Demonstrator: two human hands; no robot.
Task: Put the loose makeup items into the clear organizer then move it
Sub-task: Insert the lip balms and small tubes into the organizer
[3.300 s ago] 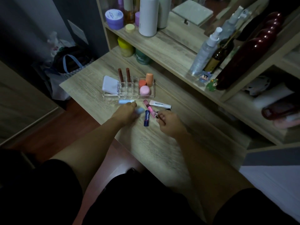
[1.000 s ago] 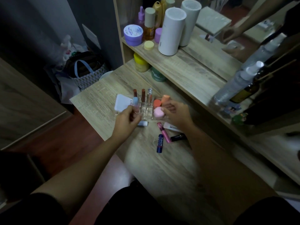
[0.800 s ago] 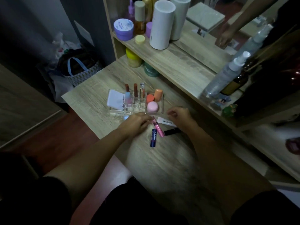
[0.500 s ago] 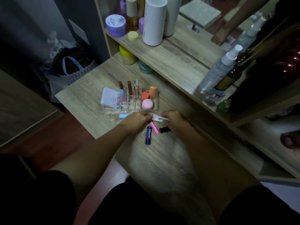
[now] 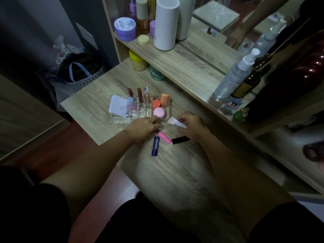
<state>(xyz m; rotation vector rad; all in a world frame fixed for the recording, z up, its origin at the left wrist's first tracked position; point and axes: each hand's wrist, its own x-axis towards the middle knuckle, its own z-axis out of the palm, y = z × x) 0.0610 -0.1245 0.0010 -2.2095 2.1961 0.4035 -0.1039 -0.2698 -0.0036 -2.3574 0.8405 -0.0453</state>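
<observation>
The clear organizer sits on the wooden desk. It holds a white compact, upright lipsticks, a pastel blue-pink tube, orange pieces and a round pink one. My left hand rests at the organizer's front edge with its fingertips pinched together; whatever is under them is hidden. My right hand pinches one end of a white tube. A blue Nivea stick and a pink tube with a black cap lie loose between my hands.
A shelf behind the organizer carries a white cylinder, a purple jar, a spray bottle and small figurines. Two jars stand under it. A bag sits on the floor past the desk's left edge.
Both hands came back from the organizer to the loose items in front of it. The pastel tube now stands in the organizer. My right hand has taken the white tube.
</observation>
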